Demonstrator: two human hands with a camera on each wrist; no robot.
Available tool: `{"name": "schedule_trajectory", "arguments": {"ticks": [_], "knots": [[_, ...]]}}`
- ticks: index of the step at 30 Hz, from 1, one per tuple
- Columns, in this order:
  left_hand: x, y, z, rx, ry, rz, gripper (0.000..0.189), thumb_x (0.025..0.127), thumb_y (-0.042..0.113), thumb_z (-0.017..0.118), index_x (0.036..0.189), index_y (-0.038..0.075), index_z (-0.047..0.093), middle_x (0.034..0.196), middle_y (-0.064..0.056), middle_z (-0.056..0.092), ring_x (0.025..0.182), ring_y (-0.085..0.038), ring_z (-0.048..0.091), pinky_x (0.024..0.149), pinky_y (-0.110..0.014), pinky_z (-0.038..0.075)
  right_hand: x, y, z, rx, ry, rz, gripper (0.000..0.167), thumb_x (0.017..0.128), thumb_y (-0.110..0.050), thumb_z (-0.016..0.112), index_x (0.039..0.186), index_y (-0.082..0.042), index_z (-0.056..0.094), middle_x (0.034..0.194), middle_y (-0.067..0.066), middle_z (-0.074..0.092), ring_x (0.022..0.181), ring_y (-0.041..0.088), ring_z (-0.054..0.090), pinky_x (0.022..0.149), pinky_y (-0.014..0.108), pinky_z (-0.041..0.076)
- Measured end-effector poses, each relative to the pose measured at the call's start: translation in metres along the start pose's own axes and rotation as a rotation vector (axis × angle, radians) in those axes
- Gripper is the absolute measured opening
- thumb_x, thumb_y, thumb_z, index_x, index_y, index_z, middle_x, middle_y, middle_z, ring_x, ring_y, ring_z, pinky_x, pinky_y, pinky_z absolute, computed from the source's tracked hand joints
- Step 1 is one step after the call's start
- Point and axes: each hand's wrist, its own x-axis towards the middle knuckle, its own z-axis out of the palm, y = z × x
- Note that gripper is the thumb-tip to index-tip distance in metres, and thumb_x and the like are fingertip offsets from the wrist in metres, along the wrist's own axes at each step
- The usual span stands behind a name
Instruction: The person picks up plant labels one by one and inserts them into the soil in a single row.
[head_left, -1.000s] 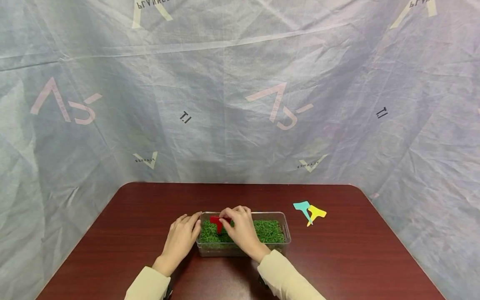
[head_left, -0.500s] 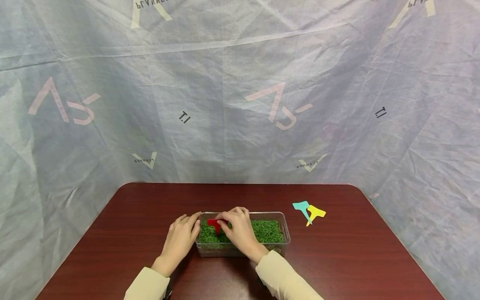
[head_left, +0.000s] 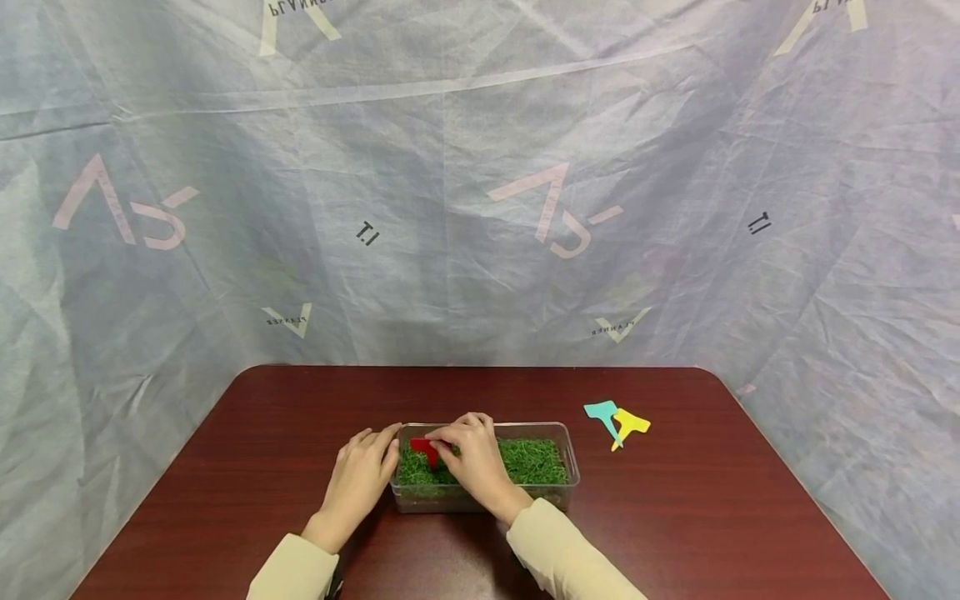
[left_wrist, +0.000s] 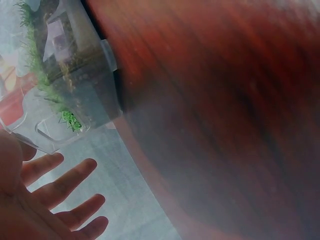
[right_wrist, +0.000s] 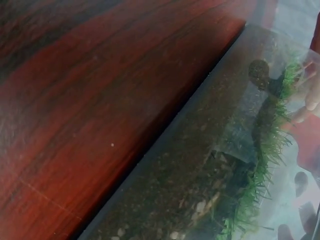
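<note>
A clear plastic container (head_left: pixel 517 500) of soil and green grass (head_left: pixel 534 461) stands on the table. Between thumb and forefinger, my right hand (head_left: pixel 478 458) pinches a red T-shaped plant label (head_left: pixel 422 447) over the left part of the grass. The label's stem points down into the blades, its lower end hidden among them. My left hand (head_left: pixel 356 475) rests at the container's left end, fingertips right at the rim. In the left wrist view, the left fingers (left_wrist: pixel 65 185) are spread and fairly straight beside the container's corner. Through the clear wall, the right wrist view shows dark soil (right_wrist: pixel 175 165).
To the right of the container, a turquoise plant label (head_left: pixel 602 412) and a yellow plant label (head_left: pixel 632 422) lie on the dark red wooden table (head_left: pixel 705 492), their stems crossing. A grey printed cloth (head_left: pixel 450 250) hangs behind the table and along both sides.
My right hand has shifted slightly left with the red plant label, which now sits a little lower in the grass. My left hand has kept its place at the container's end.
</note>
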Motion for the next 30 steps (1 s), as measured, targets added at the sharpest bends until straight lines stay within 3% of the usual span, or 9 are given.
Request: {"name": "schedule_trajectory", "arguments": {"ticks": [30], "knots": [[0.0003, 0.0008, -0.002, -0.006, -0.018, -0.002, 0.029, 0.093, 0.022, 0.05, 0.119, 0.012, 0.061, 0.103, -0.009, 0.068, 0.11, -0.038, 0.055, 0.086, -0.058, 0.043, 0.0017, -0.0019, -0.0005, -0.043, -0.054, 0.008, 0.016, 0.085, -0.018, 0.065, 0.098, -0.022, 0.072, 0.089, -0.01, 0.071, 0.083, 0.011, 0.056, 0.09, 0.041, 0.038]]}}
